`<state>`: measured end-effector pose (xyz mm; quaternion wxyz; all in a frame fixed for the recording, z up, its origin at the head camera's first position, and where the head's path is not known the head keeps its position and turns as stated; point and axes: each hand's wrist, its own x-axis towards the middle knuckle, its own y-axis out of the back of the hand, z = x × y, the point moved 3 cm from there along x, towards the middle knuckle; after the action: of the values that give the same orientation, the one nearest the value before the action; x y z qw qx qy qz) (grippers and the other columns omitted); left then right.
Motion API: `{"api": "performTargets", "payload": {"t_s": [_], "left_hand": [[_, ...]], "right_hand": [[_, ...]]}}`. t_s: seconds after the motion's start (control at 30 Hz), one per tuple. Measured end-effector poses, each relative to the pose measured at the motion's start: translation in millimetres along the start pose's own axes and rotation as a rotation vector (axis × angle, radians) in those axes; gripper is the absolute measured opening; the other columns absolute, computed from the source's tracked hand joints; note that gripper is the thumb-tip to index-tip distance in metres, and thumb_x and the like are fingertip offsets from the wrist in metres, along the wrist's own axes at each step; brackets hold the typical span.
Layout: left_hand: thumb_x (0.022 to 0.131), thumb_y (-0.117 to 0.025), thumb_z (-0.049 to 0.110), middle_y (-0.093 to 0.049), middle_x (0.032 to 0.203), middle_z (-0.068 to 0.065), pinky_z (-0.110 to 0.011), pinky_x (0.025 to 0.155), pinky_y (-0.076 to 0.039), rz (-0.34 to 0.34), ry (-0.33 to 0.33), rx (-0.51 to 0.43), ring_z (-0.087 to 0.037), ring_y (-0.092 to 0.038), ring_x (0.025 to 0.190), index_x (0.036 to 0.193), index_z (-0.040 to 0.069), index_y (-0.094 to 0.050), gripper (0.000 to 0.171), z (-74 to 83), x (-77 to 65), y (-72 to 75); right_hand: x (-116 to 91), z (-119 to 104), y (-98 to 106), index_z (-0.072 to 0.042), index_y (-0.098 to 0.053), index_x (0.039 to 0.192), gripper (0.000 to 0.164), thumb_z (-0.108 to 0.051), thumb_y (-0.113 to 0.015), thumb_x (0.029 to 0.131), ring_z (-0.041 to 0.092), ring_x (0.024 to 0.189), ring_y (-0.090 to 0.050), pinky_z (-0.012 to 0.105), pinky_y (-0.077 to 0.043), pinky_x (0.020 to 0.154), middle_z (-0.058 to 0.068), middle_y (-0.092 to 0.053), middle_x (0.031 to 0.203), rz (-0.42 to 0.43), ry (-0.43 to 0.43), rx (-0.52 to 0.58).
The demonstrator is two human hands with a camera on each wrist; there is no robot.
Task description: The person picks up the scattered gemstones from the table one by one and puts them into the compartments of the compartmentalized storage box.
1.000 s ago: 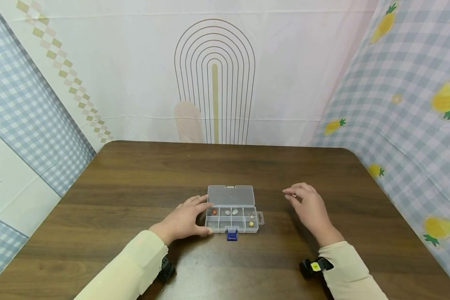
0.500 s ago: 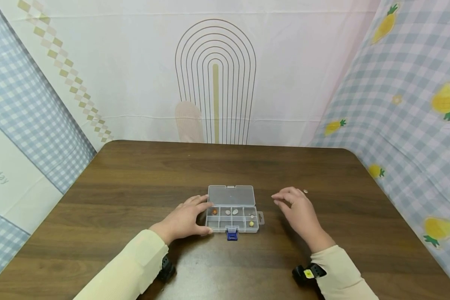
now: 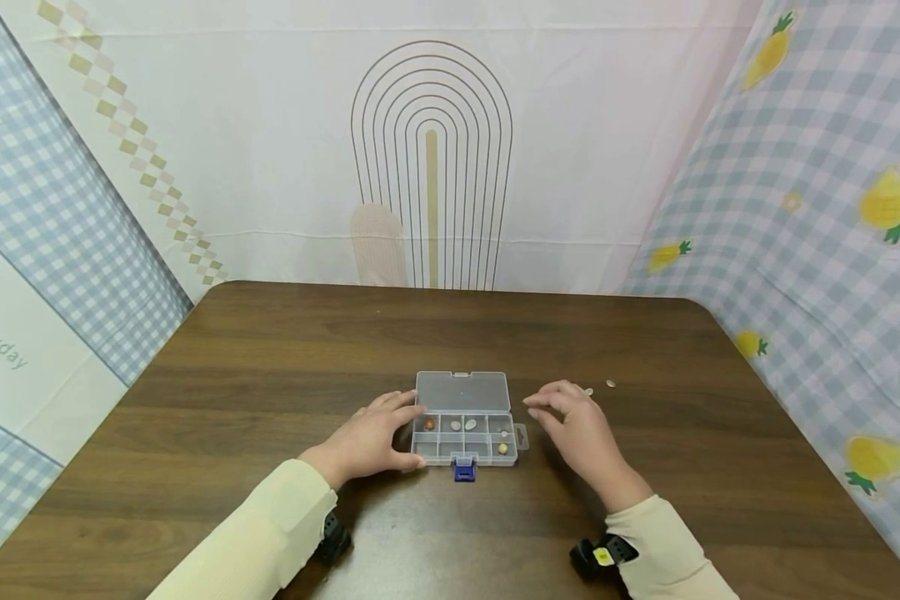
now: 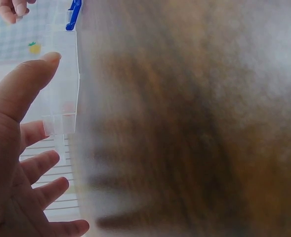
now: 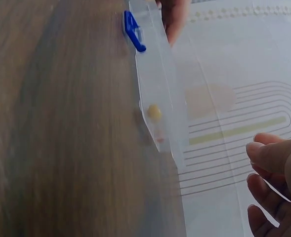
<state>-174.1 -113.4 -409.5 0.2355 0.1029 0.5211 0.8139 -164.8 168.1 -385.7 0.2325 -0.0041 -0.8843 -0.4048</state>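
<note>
A clear plastic compartment box (image 3: pixel 450 450) lies on the table with its lid (image 3: pixel 461 392) folded back and a blue latch (image 3: pixel 464 472) at the front. My left hand (image 3: pixel 367 437) spans its left end, fingers spread, thumb by the front corner and index fingertip by the hinge. Inside are an orange-brown bead (image 3: pixel 429 424), two whitish pieces (image 3: pixel 470 424) and a yellow bead (image 3: pixel 502 448). Just right of the box, my right hand (image 3: pixel 573 425) has thumb and index finger pinched together; a small pale piece (image 4: pixel 20 19) shows at the fingertips in the left wrist view.
Two small pale pieces, one (image 3: pixel 611 383) farther right and one (image 3: pixel 588 391) beside the right knuckles, lie on the brown wooden table (image 3: pixel 307 333). A white patterned cloth (image 3: pixel 270 125) hangs behind, with checked cloth (image 3: pixel 810 275) at the sides.
My right hand has moved left toward the box, its fingers pinched, uncovering two pale pieces on the table behind it. The left hand and box have stayed in place.
</note>
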Motion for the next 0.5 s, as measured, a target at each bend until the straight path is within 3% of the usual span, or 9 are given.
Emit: {"api": "performTargets", "payload": {"t_s": [0.1, 0.5], "left_hand": [[0.081, -0.076, 0.042, -0.033, 0.155, -0.008, -0.062, 0.107, -0.027, -0.001, 0.0, 0.0, -0.033, -0.026, 0.143, 0.143, 0.013, -0.049, 0.073, -0.1, 0.0, -0.2], [0.08, -0.077, 0.042, -0.034, 0.155, -0.008, -0.063, 0.106, -0.028, 0.009, -0.008, 0.004, -0.033, -0.028, 0.142, 0.142, 0.013, -0.05, 0.074, -0.4, 0.4, -0.7]], "right_hand": [[0, -4, -3, -0.007, -0.077, 0.093, 0.014, -0.001, -0.075, 0.081, 0.022, 0.094, -0.06, 0.043, -0.051, 0.081, 0.002, -0.066, 0.095, -0.003, 0.0, -0.006], [-1, -17, -12, -0.007, -0.077, 0.091, 0.014, 0.0, -0.076, 0.08, 0.019, 0.091, -0.059, 0.04, -0.052, 0.077, 0.0, -0.065, 0.093, -0.023, 0.009, -0.004]]}}
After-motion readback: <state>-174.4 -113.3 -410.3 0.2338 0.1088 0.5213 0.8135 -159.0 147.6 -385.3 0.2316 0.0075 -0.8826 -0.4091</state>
